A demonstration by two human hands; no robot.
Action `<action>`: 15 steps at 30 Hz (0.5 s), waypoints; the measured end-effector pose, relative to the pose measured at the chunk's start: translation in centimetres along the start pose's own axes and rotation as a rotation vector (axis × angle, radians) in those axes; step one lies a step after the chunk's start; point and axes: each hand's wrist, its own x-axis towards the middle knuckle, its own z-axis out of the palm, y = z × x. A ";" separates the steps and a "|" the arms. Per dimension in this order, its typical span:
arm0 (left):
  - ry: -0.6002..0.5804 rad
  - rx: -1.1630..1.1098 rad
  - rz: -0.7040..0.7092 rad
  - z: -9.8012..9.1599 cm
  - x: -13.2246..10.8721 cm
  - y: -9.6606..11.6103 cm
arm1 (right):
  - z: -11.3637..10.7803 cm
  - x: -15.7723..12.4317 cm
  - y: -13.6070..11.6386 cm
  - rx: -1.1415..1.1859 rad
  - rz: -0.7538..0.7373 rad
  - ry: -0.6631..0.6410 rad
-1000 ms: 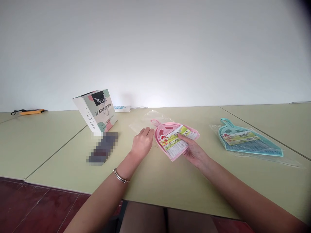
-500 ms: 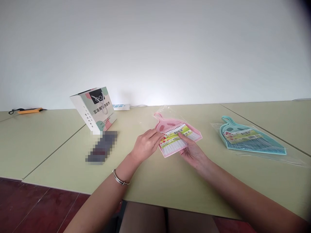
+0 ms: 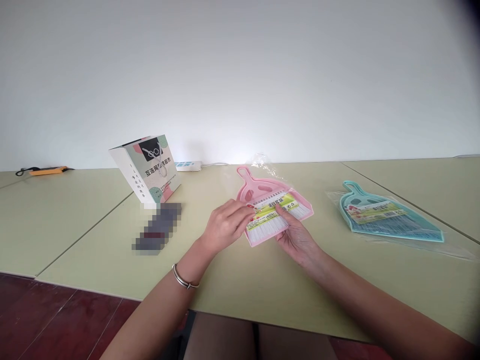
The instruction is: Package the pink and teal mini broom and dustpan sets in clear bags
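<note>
A pink dustpan point(image 3: 258, 179) with a white-bristled brush point(image 3: 267, 227) nested in it is tilted toward me over the table. A printed label point(image 3: 275, 207) covers the brush, and clear plastic film point(image 3: 262, 162) stands up loosely around the handle end. My right hand point(image 3: 300, 240) grips the lower right edge, thumb on the label, fingers underneath. At the left edge of the label, my left hand point(image 3: 228, 225) is closed in a pinch on the packaging; its fingertips are partly hidden. To the right lies a turquoise dustpan and brush set point(image 3: 390, 212) in clear plastic.
A patterned paper bag point(image 3: 150, 167) with rope handles stands at left, a blurred dark object point(image 3: 159, 227) in front of it. Behind are a white power strip point(image 3: 189, 165) and an orange item point(image 3: 48, 171) with a black strap. The table point(image 3: 112, 270) meets a white wall.
The pink dustpan's handle end has risen slightly and tilted more toward me. Its plastic film sticks up higher. Both hands keep nearly the same places.
</note>
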 end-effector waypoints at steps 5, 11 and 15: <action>0.424 -0.416 -0.814 -0.1 0.7 0.1 | 0.1 -0.4 -0.1 0.026 -0.057 -0.014; 0.125 -1.218 -1.372 0.5 1.1 0.7 | 0.2 -0.4 0.5 0.011 -0.045 0.051; -0.109 -1.332 -1.258 0.9 0.0 2.4 | 0.2 -0.2 0.9 -0.009 -0.017 0.104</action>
